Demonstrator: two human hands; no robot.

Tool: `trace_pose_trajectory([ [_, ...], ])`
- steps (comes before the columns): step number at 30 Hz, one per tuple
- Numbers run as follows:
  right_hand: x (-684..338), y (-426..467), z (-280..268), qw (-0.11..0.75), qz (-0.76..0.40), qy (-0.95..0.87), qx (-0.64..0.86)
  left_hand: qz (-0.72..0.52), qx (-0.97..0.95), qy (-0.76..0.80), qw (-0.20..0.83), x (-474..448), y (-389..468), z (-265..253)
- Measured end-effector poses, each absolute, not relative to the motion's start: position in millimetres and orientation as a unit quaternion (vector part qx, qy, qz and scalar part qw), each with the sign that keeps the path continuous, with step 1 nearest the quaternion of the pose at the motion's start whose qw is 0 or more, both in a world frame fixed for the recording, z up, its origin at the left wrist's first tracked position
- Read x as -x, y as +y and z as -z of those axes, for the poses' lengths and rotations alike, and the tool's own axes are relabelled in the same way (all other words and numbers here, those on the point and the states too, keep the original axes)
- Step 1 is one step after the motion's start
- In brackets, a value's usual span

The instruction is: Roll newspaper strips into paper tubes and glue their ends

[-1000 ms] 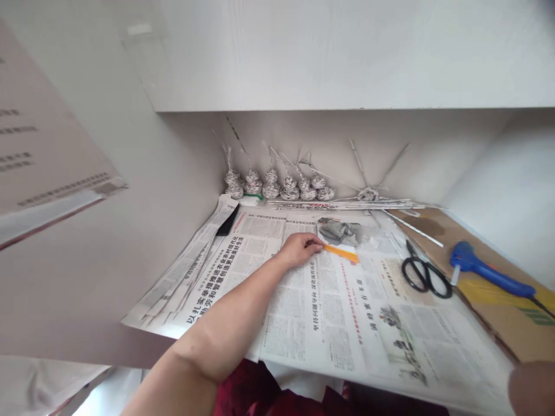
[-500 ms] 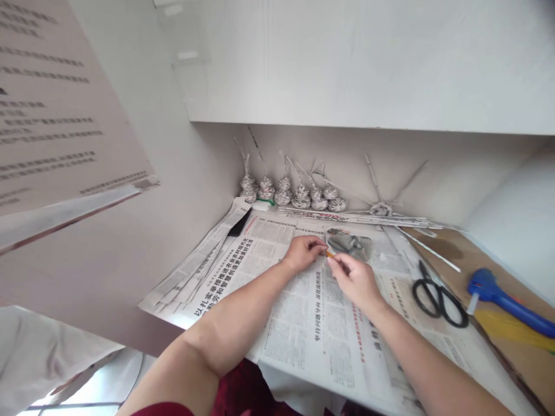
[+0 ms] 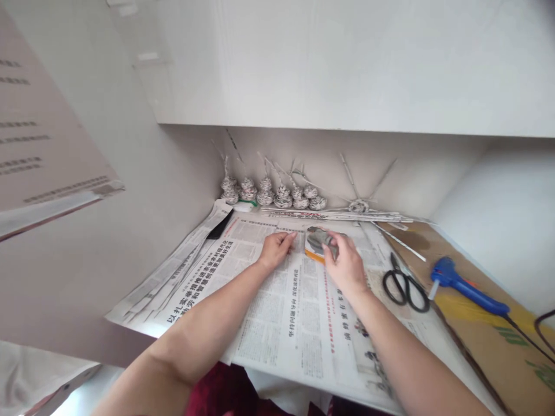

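Note:
Over the newspaper, my right hand (image 3: 347,263) has its fingers closed on a crumpled grey cloth (image 3: 318,240). A slim orange stick (image 3: 314,256) shows along the cloth's near edge, its right end running under my right hand. To the left, my left hand (image 3: 277,249) hovers low over the newspaper, thumb and fingers pinched together. Whatever those fingertips hold, if anything, is too small to tell. Newspaper sheets (image 3: 269,323) cover the table beneath both hands.
Several woven paper gourds (image 3: 282,197) stand along the back wall, beside a woven piece with sticking-out strands (image 3: 359,205). Rolled paper sticks (image 3: 333,215) lie before them. Black scissors (image 3: 405,289) and a blue glue gun (image 3: 468,289) lie right, near cardboard (image 3: 515,358). A cabinet overhangs the back.
My hands have moved apart. The orange stick, earlier between my fingertips, is now beside the grey cloth, and my right hand has come onto the cloth. The view has turned to the right.

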State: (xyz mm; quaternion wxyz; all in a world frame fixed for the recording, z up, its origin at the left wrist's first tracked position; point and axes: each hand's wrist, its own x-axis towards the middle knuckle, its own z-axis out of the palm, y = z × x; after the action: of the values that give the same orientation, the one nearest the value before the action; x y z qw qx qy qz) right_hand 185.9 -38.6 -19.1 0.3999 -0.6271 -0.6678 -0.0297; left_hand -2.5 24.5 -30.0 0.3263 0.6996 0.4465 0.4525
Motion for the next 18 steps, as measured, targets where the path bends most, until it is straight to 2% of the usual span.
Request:
trace_pose_trajectory([
  [3,-204.5,-25.5,26.6,0.345,0.076,-0.637,0.685,-0.453,-0.719,0.429,0.308,0.1,25.1,33.2],
  [6,-209.4,-18.8,33.3,0.32,0.065,-0.679,0.657,-0.449,-0.75,0.398,0.279,-4.1,22.3,35.9],
  [13,-196.8,-24.0,26.4,0.41,0.036,-0.713,0.567,-0.394,-0.818,0.357,0.22,-17.8,11.2,31.7],
  [18,-189.2,-29.3,20.6,0.473,-0.006,-0.736,0.485,-0.314,-0.84,0.413,0.161,-32.0,18.6,21.1],
])
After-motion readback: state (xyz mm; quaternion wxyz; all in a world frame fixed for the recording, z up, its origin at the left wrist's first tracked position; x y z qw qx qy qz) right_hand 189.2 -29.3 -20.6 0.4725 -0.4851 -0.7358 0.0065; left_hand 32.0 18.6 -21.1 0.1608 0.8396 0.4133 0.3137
